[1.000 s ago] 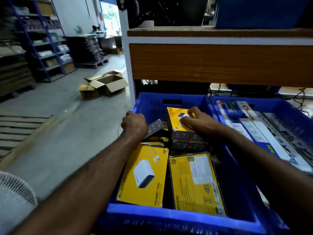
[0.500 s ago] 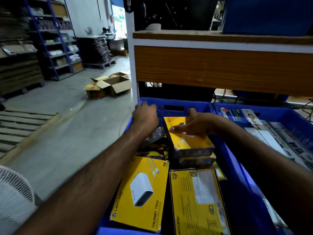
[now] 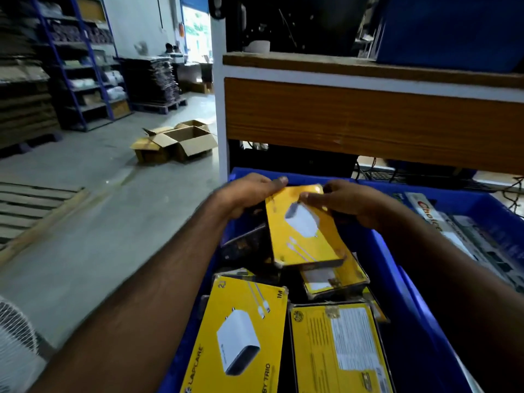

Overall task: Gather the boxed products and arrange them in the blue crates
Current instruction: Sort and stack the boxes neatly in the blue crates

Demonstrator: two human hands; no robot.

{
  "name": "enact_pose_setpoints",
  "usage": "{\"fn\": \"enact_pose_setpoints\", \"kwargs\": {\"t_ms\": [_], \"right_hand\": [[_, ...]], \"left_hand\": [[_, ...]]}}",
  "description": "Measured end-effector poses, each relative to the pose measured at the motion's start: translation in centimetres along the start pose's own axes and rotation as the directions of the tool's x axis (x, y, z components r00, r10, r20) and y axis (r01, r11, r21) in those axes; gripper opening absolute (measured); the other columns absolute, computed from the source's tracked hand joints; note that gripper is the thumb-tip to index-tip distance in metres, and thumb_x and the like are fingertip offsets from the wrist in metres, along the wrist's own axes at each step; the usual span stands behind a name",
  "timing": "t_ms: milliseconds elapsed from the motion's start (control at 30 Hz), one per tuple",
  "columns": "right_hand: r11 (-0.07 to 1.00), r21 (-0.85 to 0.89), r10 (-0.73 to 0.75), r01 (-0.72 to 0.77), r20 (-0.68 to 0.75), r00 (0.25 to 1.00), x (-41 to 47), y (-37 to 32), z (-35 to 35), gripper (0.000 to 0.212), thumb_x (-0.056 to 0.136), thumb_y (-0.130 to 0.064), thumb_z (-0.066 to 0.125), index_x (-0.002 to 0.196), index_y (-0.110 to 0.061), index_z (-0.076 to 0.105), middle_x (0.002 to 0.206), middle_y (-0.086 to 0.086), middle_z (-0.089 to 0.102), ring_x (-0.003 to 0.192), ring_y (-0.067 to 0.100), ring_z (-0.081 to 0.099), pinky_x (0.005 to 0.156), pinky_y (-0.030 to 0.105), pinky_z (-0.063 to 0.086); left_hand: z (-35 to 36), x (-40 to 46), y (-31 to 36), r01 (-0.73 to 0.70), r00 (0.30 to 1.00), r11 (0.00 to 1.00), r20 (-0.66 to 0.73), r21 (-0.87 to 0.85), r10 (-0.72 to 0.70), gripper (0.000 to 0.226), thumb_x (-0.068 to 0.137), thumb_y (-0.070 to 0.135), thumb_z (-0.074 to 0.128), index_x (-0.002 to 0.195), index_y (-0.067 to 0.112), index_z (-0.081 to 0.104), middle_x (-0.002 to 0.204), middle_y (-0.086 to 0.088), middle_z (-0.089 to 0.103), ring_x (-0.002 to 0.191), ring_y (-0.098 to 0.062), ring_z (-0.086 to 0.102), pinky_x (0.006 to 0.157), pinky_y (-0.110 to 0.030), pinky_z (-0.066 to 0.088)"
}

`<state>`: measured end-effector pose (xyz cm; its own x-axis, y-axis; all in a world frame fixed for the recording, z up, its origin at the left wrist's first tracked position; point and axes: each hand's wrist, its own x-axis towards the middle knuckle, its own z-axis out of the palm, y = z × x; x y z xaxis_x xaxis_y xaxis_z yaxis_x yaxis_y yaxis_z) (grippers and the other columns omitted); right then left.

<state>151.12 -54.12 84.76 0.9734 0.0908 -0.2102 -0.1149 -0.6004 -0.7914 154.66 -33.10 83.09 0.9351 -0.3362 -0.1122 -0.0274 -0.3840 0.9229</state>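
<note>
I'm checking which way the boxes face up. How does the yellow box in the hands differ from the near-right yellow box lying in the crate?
The held box shows its front, a picture of a white charger; the near-right box shows its back, a white label and fine print. The held box is tilted and raised above the pile, gripped at its far end by the left hand and right hand; the near-right box lies flat, untouched. Both are yellow with dark edges, over the same blue crate.

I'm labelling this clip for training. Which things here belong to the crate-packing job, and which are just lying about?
Job: left hand and right hand holding a yellow charger box; two yellow boxes lying below; blue crate; neighbouring crate.

Lying about: open cardboard cartons, white fan, wooden pallet.
</note>
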Motion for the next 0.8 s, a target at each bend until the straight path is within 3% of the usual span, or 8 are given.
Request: {"fn": "enact_pose_setpoints", "kwargs": {"t_ms": [100,200,300,400,467,567,700,800], "right_hand": [[0.955,0.275,-0.122,0.108,0.033,0.992,0.7,-1.2,-0.6,0.029,0.089,-0.047,0.059,0.093,-0.018,0.058,0.085,0.005,0.058,0.070,0.013,0.054,0.065,0.026,0.040],[0.946,0.290,-0.170,0.141,0.077,0.982,1.4,-1.6,-0.5,0.044,0.079,-0.052,0.063,0.110,-0.021,0.059,0.106,0.002,0.067,0.091,0.016,0.064,0.077,0.033,0.051],[0.941,0.288,-0.215,0.179,0.098,0.972,2.5,-1.6,1.1,0.043,0.082,-0.035,0.070,0.120,-0.018,0.058,0.111,0.005,0.071,0.099,0.021,0.069,0.085,0.037,0.056],[0.864,0.452,-0.218,0.222,-0.062,0.974,3.9,-0.9,2.4,0.031,0.093,-0.020,0.062,0.121,-0.010,0.056,0.102,0.008,0.070,0.082,0.019,0.070,0.063,0.028,0.058],[0.811,0.563,-0.155,0.161,-0.057,0.986,4.5,0.0,2.6,0.028,0.096,-0.021,0.057,0.121,-0.009,0.056,0.099,0.010,0.069,0.079,0.019,0.068,0.061,0.027,0.057],[0.763,0.645,-0.077,0.044,0.023,0.997,5.2,1.5,2.6,0.027,0.095,-0.022,0.057,0.119,-0.009,0.056,0.101,0.010,0.071,0.086,0.023,0.071,0.068,0.032,0.060],[0.721,0.693,-0.061,-0.013,0.081,0.995,5.4,1.8,2.5,0.022,0.096,-0.021,0.057,0.115,-0.010,0.056,0.104,0.012,0.071,0.091,0.024,0.071,0.072,0.034,0.060],[0.841,0.539,-0.046,0.040,-0.002,0.999,5.5,2.0,2.9,0.029,0.098,-0.024,0.055,0.124,-0.011,0.053,0.110,0.013,0.069,0.096,0.028,0.068,0.084,0.042,0.057]], "left_hand": [[-1.0,0.6,-0.1,-0.093,0.951,0.963,-0.309,-0.255,0.010,0.039,0.096,0.049,0.052,0.072,0.018,0.052,0.068,-0.011,0.046,0.061,-0.019,0.042,0.061,-0.031,0.031],[-2.0,1.1,-1.0,-0.173,0.859,0.877,-0.504,-0.448,-0.088,0.038,0.093,0.053,0.053,0.078,0.018,0.053,0.076,-0.012,0.047,0.069,-0.021,0.045,0.067,-0.037,0.035],[-1.8,1.1,-1.1,-0.239,0.848,0.734,-0.505,-0.636,-0.162,0.033,0.100,0.043,0.046,0.082,0.017,0.056,0.083,-0.013,0.059,0.078,-0.023,0.056,0.078,-0.041,0.046],[-1.4,1.0,-1.6,-0.214,0.913,0.596,-0.375,-0.774,-0.158,0.035,0.100,0.042,0.043,0.097,0.012,0.061,0.099,-0.013,0.069,0.090,-0.025,0.066,0.088,-0.043,0.052],[-1.0,0.8,-2.2,-0.100,0.957,0.621,-0.246,-0.777,-0.154,0.031,0.099,0.040,0.047,0.102,0.013,0.061,0.102,-0.009,0.070,0.097,-0.025,0.066,0.094,-0.047,0.050],[-0.4,0.9,-3.2,0.014,0.982,0.762,-0.135,-0.648,-0.132,0.010,0.099,0.022,0.053,0.102,0.015,0.059,0.101,-0.007,0.069,0.100,-0.026,0.063,0.107,-0.053,0.041],[-0.2,1.1,-3.3,0.039,0.977,0.816,-0.148,-0.577,-0.151,0.011,0.098,0.014,0.054,0.107,0.012,0.059,0.106,-0.010,0.069,0.103,-0.027,0.063,0.106,-0.054,0.041],[0.0,1.1,-2.8,-0.068,0.959,0.823,-0.264,-0.564,-0.101,0.032,0.095,0.012,0.057,0.126,0.006,0.053,0.119,-0.013,0.066,0.108,-0.029,0.064,0.098,-0.051,0.049]]}}
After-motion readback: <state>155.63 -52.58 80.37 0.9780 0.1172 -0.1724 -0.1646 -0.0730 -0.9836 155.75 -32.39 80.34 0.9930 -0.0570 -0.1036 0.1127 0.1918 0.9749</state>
